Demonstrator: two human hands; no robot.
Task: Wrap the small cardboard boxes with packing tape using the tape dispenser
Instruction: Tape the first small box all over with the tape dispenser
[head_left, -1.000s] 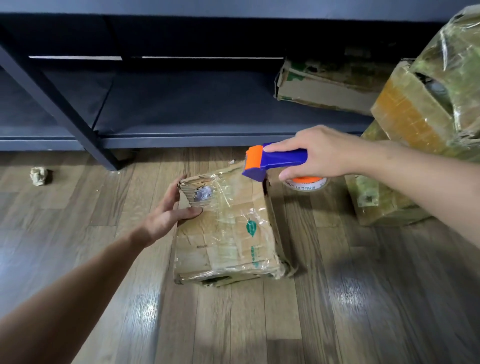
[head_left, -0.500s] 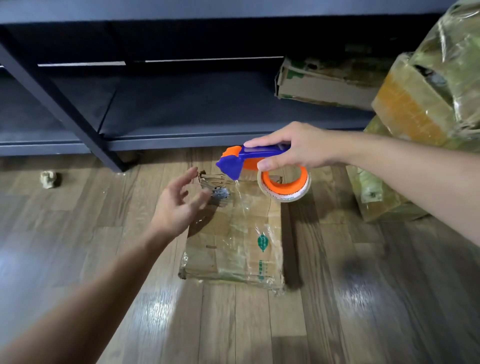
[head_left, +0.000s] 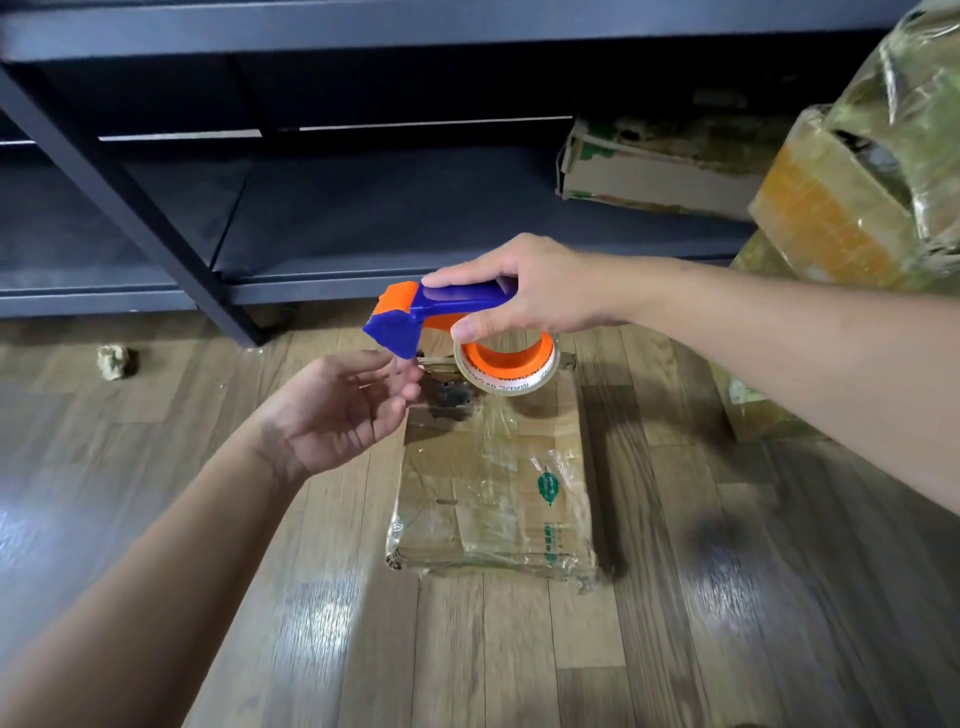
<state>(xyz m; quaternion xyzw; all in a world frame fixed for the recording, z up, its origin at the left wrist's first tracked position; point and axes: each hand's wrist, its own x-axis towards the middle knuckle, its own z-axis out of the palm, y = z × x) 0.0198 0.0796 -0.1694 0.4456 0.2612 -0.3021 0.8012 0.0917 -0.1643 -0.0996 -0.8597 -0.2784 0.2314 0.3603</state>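
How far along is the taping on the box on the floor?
Done: clear tape already covers the flat cardboard box. In hand: the right hand holds the blue-and-orange tape dispenser above it; the open left hand reaches toward its tip. Left: further strips, judging by its bare patches.

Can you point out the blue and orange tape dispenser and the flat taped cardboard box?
Blue and orange plastic tape dispenser (head_left: 457, 300): head view, blue handle.
Flat taped cardboard box (head_left: 493, 499): head view, top face.

Dark metal shelving (head_left: 156, 208) stands on glossy wood floor (head_left: 519, 649).
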